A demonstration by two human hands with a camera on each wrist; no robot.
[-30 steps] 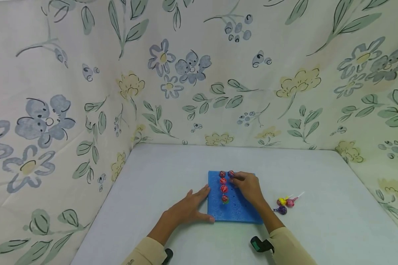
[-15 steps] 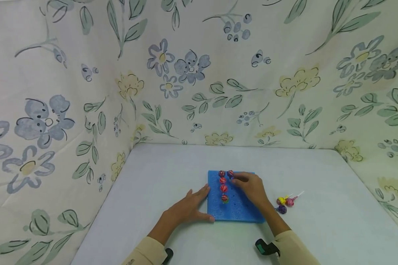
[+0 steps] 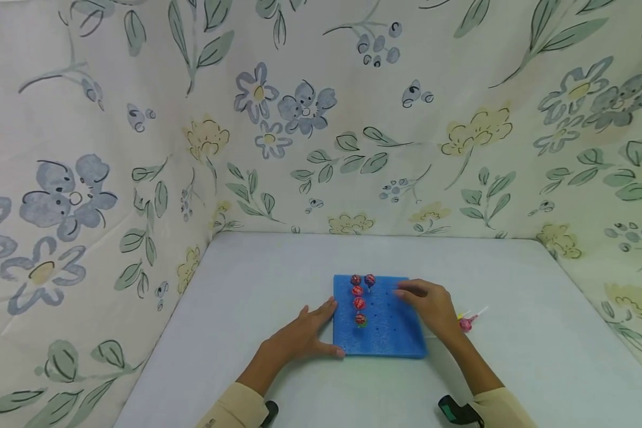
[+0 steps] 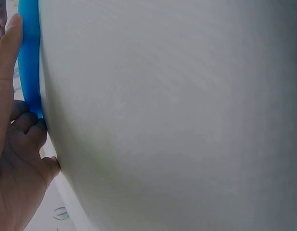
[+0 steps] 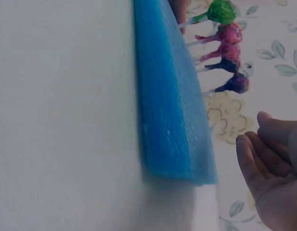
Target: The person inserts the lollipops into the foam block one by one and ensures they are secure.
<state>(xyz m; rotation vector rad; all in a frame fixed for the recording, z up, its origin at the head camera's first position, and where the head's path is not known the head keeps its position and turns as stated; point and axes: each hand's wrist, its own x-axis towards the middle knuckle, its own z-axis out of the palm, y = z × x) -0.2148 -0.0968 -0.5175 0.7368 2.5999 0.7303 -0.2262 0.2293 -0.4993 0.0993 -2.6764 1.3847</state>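
Note:
A blue foam-like board (image 3: pixel 380 342) with small holes lies flat on the white table. Several wrapped lollipops (image 3: pixel 359 303) stand on it in a column by their sticks. Beside the column's far end, another dark-wrapped lollipop (image 3: pixel 370 279) stands upright. My left hand (image 3: pixel 299 337) rests against the board's left edge, fingers and thumb spread. Over the right part of the board hovers my right hand (image 3: pixel 430 306), fingers loosely bent and holding nothing. The right wrist view shows this hand (image 5: pixel 276 166) apart from the board and from the nearest purple lollipop (image 5: pixel 235 84).
On the table right of the board lies a loose pink lollipop (image 3: pixel 465 324). A yellow lollipop (image 3: pixel 460 315) behind it is mostly hidden by the right forearm. Floral cloth (image 3: pixel 321 119) hangs behind and beside the table.
My right hand has let go of the dark lollipop, which now stands in the board, and moved right. The forearm now covers the loose purple lollipop. My left hand stays in place.

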